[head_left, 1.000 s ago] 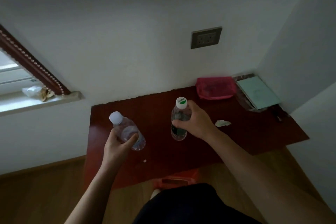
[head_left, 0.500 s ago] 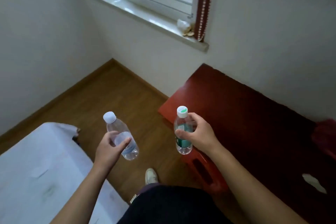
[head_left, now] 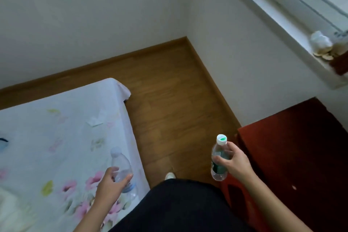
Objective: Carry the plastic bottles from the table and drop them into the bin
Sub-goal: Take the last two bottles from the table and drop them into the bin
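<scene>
My left hand point(head_left: 109, 184) grips a clear plastic bottle with a white cap point(head_left: 120, 164), held tilted over the edge of the bed. My right hand point(head_left: 233, 162) holds a second clear bottle with a green label and a white-and-green cap point(head_left: 218, 156), upright, above the floor just left of the dark red table point(head_left: 293, 147). No bin is in view.
A bed with a white floral sheet point(head_left: 56, 147) fills the lower left. Wooden floor point(head_left: 175, 100) runs between the bed and the wall corner. A window sill point(head_left: 282, 30) with small items is at the upper right. A red stool point(head_left: 237, 194) stands by the table.
The view has swung left, away from the table towards the bed and the room corner. Both hands have kept their bottles; the left one now hangs over the bed.
</scene>
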